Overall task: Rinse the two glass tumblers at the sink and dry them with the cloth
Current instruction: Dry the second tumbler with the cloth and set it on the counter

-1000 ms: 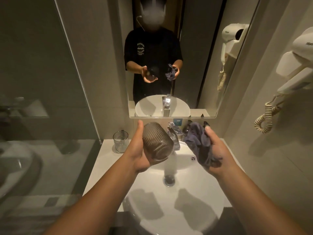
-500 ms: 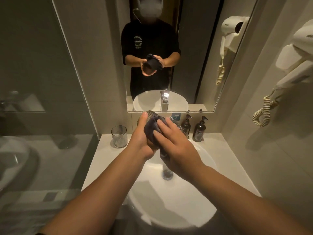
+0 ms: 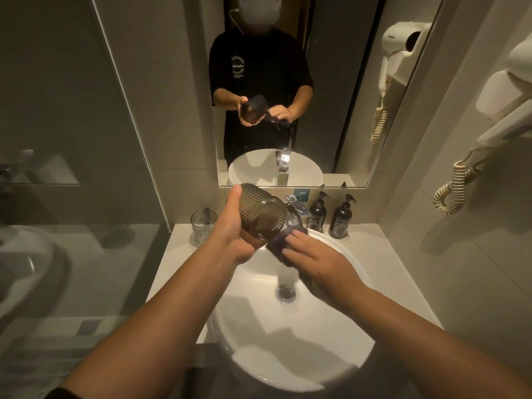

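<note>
The left hand (image 3: 234,234) is wrapped around a ribbed tumbler (image 3: 260,213), tipped on its side above the basin (image 3: 290,341). The right hand (image 3: 316,262), fingers closed, presses a dark cloth (image 3: 280,246) against the glass's lower edge. Left of the left hand, a second tumbler (image 3: 203,227) stands upright on the counter (image 3: 178,254). Beyond the right hand stand two pump bottles (image 3: 341,217).

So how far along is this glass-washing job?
About midway, I'd guess. The left hand holds a ribbed tumbler tilted over the sink while the right hand presses the dark cloth to it, so drying is under way. The second tumbler stands on the counter; whether it's done, I can't tell.
</note>
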